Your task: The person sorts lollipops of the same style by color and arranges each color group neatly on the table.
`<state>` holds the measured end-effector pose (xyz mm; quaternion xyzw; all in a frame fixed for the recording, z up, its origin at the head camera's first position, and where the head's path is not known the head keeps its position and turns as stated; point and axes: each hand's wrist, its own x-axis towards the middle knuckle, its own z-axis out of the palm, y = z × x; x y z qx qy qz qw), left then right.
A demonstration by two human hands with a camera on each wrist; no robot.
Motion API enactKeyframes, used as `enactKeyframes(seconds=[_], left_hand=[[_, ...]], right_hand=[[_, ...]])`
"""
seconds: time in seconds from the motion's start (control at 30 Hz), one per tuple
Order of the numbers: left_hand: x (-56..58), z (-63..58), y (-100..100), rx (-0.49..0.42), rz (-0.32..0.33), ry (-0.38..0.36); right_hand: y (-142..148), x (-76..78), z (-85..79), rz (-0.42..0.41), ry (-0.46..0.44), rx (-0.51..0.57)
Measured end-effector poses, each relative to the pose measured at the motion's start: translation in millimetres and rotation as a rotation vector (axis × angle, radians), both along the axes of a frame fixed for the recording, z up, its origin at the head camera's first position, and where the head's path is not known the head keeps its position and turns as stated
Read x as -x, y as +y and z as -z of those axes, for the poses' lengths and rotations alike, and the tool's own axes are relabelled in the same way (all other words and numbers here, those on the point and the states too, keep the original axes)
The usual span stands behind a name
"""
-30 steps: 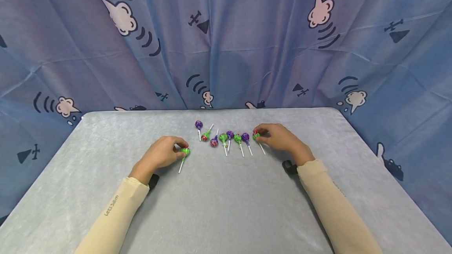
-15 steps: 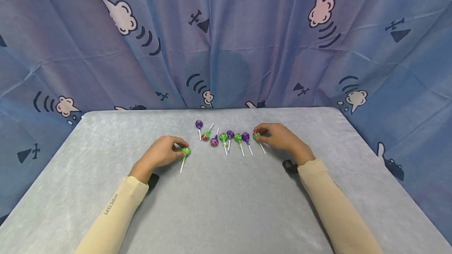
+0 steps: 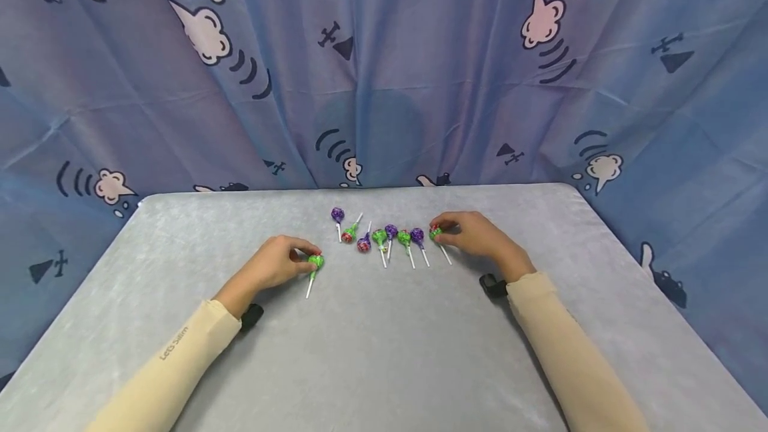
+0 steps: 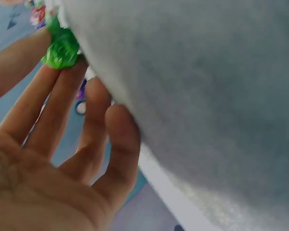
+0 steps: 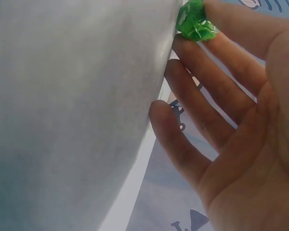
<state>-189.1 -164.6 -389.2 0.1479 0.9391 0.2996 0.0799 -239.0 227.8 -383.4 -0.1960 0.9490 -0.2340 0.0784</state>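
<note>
My left hand (image 3: 278, 261) pinches the head of a green lollipop (image 3: 316, 261) between thumb and fingers, its white stick slanting toward me. At the right end of a row, my right hand (image 3: 477, 233) pinches another green lollipop (image 3: 436, 234) by its head. In the left wrist view the green wrapper (image 4: 61, 50) sits between thumb and fingertips. The right wrist view shows a similar green wrapper (image 5: 196, 21) at the thumb and fingers. Between the hands lie purple lollipops (image 3: 417, 235) and green lollipops (image 3: 405, 237), several in all, on the table.
A grey cloth-covered table (image 3: 384, 352) spreads under both arms. Toward the left of the row, a purple lollipop (image 3: 338, 215) lies farthest back, and two others (image 3: 364, 244) point their sticks away from me. A blue patterned curtain (image 3: 384, 72) hangs behind the table.
The left forearm has shifted slightly left and down, and the lollipop in the left hand has turned a little. The right hand and the row of lollipops look unmoved.
</note>
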Motion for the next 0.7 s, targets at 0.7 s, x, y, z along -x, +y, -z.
enactKeyframes(seconds=[0.7], left_hand=[[-6.0,0.9,-3.2,0.025,-0.008,0.018]], right_hand=[[3.2,3.2,0.5,-0.004,-0.027,0.0]])
